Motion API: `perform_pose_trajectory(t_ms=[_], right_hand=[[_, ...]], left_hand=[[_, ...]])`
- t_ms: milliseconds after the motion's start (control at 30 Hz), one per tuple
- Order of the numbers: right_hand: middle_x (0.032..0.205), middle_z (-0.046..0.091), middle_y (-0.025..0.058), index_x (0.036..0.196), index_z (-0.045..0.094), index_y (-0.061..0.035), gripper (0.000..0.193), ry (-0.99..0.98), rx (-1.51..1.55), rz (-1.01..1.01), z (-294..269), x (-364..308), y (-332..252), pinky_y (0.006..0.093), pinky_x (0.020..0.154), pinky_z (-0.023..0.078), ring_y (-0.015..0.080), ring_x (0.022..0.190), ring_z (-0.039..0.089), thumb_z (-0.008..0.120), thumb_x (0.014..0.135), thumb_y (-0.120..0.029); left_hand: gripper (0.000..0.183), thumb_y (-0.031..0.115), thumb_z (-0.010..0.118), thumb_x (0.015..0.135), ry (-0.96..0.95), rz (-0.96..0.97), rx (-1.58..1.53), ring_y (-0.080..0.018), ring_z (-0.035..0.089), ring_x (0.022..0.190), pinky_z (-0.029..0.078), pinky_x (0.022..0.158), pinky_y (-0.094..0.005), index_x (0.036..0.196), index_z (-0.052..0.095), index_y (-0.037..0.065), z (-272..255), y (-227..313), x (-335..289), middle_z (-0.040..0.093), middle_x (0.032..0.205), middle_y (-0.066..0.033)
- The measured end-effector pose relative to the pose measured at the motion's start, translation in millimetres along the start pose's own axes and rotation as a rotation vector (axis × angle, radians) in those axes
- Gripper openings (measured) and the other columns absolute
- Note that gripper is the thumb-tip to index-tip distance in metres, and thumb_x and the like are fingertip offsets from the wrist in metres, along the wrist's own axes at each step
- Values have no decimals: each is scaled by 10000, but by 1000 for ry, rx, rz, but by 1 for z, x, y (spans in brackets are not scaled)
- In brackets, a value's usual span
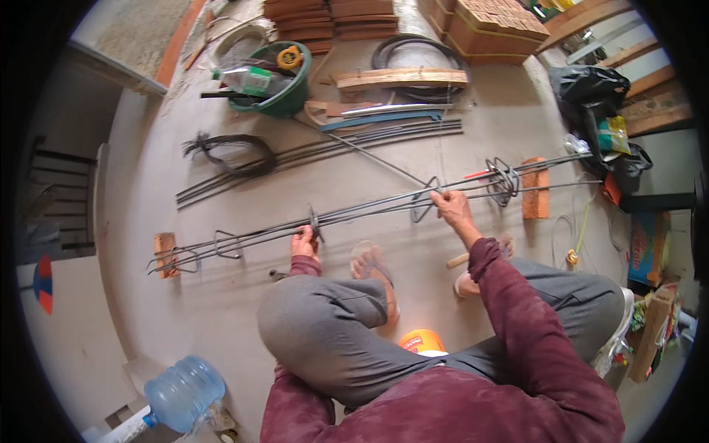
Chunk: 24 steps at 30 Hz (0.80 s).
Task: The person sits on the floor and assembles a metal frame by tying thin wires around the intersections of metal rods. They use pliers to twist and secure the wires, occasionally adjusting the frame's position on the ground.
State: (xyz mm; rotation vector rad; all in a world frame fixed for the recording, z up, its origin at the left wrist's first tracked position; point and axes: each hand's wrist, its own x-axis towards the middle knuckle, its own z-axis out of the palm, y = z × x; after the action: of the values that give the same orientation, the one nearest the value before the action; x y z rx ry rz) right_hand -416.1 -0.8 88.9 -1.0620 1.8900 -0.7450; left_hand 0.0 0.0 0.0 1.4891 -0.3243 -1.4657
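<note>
Steel rebar assembly lies on two bricks on the floor, ahead of the feet; long axis runs left to right, right end angled farther away. Right hand: forearm reaches up-left, knuckles up, fingertips pinched closed on a square stirrup. Left hand: upright beyond the knee, fingers bent, partly open, at a stirrup cluster; can't tell if gripping. Left forearm mostly hidden by the leg.

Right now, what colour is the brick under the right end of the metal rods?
The brick is orange; it shows best in the head view.
</note>
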Motion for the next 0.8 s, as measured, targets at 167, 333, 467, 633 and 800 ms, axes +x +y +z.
perform_pose_trajectory(t_ms=[167,333,467,633,800], right_hand=[[563,639,69,682,648,-4,329,129,-44,-187,0,-21,0,285,508,459,106,519,591,625,875,-269],[643,628,153,738,649,-29,300,183,-218,-61,5,-40,43,368,576,486,226,598,641,597,834,-308],[668,665,109,777,677,-29,258,111,-118,-57,-8,-36,32,330,590,483,196,597,621,603,790,-276],[680,682,42,805,696,-13,236,66,238,91,-12,-43,17,269,603,474,104,636,611,608,782,-231],[663,666,68,784,689,-2,254,-5,198,168,1,-55,7,267,626,471,113,658,621,643,782,-252]], left_hand=[[132,195,699,885,125,-15,-138,-74,610,670,387,512,-216,933,576,197,6,-1,-17,657,811,60],[151,210,664,911,13,22,-34,-89,632,727,431,561,-227,1000,542,197,-17,-5,-18,641,845,50],[163,229,633,934,81,-28,-36,-99,639,744,455,650,-270,1064,544,189,-20,-3,-22,651,860,36],[116,218,568,975,-90,60,-67,-125,652,799,499,709,-271,1014,536,114,-33,4,-22,666,879,-16],[176,191,553,980,-149,114,-12,-116,622,811,511,726,-230,1118,509,92,-48,5,-28,644,880,-31]])
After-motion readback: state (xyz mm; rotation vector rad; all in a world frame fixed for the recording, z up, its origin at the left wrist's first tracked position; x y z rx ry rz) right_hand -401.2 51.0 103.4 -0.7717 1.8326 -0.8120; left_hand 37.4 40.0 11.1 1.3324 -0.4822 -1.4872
